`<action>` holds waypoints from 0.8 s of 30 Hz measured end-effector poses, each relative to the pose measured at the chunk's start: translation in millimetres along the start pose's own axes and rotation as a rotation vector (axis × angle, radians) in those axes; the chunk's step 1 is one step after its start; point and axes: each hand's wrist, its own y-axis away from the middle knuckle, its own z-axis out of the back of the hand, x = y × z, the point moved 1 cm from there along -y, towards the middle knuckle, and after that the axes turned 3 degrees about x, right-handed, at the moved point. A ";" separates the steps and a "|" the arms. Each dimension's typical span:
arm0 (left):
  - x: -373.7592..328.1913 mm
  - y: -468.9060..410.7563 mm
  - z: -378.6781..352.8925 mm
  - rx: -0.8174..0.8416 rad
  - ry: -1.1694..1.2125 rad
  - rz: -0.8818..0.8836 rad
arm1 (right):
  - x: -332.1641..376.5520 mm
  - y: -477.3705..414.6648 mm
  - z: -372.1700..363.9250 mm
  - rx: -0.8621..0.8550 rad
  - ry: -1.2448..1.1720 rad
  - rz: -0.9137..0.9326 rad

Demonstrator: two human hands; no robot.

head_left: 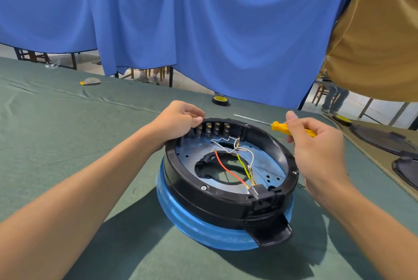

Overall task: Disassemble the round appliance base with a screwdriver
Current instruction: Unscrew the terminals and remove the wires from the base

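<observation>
While the left hand (178, 121) grips the base (217, 203) at its far-left rim, fingers curled over the edge, the base sits mid-table on green cloth (67, 132), wires (228, 170) exposed. Right of it: yellow screwdriver (279, 127), shaft pointing left, pinched in the right hand (316, 151).

Both bare forearms stretch forward, the left one angled in toward the middle. The left hand (178, 121) sits knuckles-up, fingers curled down over the far rim of the round base (214, 200). The right hand (316, 151) is held just beside it, its back facing the person, thumb pointing up, fingers wrapped round the screwdriver (279, 127) handle.
</observation>
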 end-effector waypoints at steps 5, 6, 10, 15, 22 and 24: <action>-0.2 -1.1 0.6 -0.079 -0.059 0.008 | 8.6 7.4 -2.3 -0.003 -0.048 -0.041; -0.5 -0.9 0.6 -0.091 -0.088 0.009 | 10.3 8.7 -2.8 0.002 -0.047 -0.044; -4.0 -1.2 -2.2 -0.112 -0.241 0.005 | 10.7 11.0 -8.2 -0.031 -0.085 -0.097; -11.7 3.4 -6.3 -0.082 -0.286 -0.018 | 4.1 12.4 -29.0 -0.110 -0.097 -0.169; -12.5 3.7 -0.1 -0.263 -0.382 0.042 | -8.9 -12.4 -36.8 -0.135 -0.128 -0.209; -12.4 4.5 0.1 -0.321 -0.447 0.038 | -11.6 -23.4 -35.7 -0.093 -0.125 -0.228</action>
